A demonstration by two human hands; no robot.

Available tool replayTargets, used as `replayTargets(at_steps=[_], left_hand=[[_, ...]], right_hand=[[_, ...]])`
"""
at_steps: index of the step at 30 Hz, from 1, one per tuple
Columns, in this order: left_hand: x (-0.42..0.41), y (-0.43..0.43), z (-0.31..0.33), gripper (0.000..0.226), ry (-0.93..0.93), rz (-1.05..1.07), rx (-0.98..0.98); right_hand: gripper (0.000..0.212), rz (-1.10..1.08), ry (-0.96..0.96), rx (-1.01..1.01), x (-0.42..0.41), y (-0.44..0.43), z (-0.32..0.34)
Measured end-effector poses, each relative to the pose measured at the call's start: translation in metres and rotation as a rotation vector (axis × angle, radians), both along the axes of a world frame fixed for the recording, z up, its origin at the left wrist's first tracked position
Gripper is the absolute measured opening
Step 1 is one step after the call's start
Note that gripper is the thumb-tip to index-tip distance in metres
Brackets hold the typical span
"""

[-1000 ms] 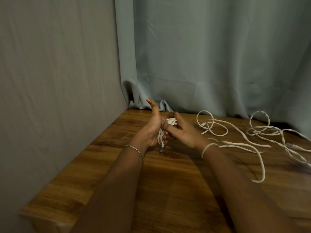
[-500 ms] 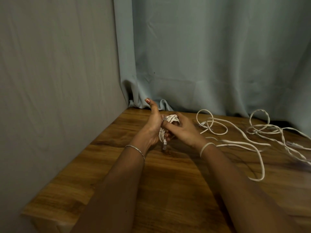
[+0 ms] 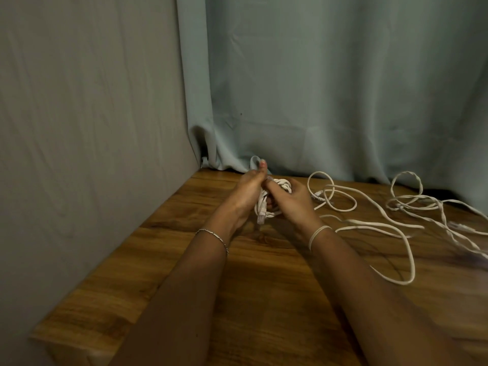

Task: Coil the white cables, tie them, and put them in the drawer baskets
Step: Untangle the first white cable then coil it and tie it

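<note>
A small coiled white cable sits between both hands above the far left part of the wooden table. My left hand holds the coil from the left, thumb pointing up. My right hand grips it from the right, fingers curled over the top loops. A clear plug end hangs down from the coil. Two more white cables lie loose on the table: one in wide loops just right of my hands, another tangled near the right edge. A white band is round my right wrist.
A grey cloth wall stands close on the left and a pale blue curtain hangs behind the table. The table's left front corner shows at the bottom left. No drawer or basket is in view.
Both hands have lifted slightly and drawn closer together round the coil. The loose cables on the table lie as before.
</note>
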State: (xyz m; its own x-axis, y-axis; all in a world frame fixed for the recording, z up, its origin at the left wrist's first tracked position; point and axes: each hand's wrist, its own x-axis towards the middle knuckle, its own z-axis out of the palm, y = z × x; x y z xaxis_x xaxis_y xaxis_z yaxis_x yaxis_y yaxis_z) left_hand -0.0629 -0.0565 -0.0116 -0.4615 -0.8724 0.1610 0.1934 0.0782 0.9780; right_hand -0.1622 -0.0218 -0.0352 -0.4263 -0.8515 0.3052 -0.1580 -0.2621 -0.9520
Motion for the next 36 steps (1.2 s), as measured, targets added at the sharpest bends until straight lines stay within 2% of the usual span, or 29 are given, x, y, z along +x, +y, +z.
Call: replayTargets(at_steps=[3, 5, 9, 11, 13, 19, 25, 28, 31, 33, 36], left_hand=[[0.0, 0.004, -0.002, 0.036, 0.03, -0.073, -0.048], [0.001, 0.004, -0.002, 0.037, 0.009, -0.11, -0.064], [0.005, 0.005, -0.004, 0.076, -0.061, -0.175, -0.098], [0.006, 0.004, -0.006, 0.068, -0.064, -0.227, -0.127], [0.006, 0.006, -0.006, 0.053, -0.078, -0.254, -0.178], [-0.001, 0.01, -0.007, 0.044, -0.332, -0.014, -0.346], [-0.003, 0.012, -0.011, 0.036, -0.549, 0.244, -0.782], [-0.003, 0.009, -0.013, 0.031, -0.616, 0.294, -0.88], [-0.001, 0.005, -0.013, 0.024, -0.625, 0.318, -0.931], [0.0, 0.004, -0.012, 0.021, -0.605, 0.319, -0.935], [0.003, 0.002, -0.012, 0.016, -0.551, 0.319, -0.912]], right_hand=[[0.028, -0.005, -0.189, 0.013, 0.0, -0.001, 0.002], [0.033, 0.006, -0.297, 0.017, 0.002, 0.001, 0.003], [0.032, -0.013, -0.485, 0.036, 0.002, 0.005, 0.007], [0.027, -0.017, -0.564, 0.034, -0.001, 0.005, 0.009], [0.032, 0.003, -0.609, 0.04, -0.004, 0.004, 0.009], [0.034, 0.039, -0.685, 0.102, -0.008, 0.0, 0.01], [0.031, 0.051, -0.712, 0.142, -0.012, -0.005, 0.006], [0.028, 0.059, -0.702, 0.15, -0.014, -0.007, 0.006], [0.014, -0.03, -0.638, 0.057, -0.013, -0.006, 0.004], [0.012, -0.105, -0.431, -0.038, -0.014, -0.008, -0.001], [0.028, -0.138, -0.014, -0.123, -0.017, -0.012, -0.008]])
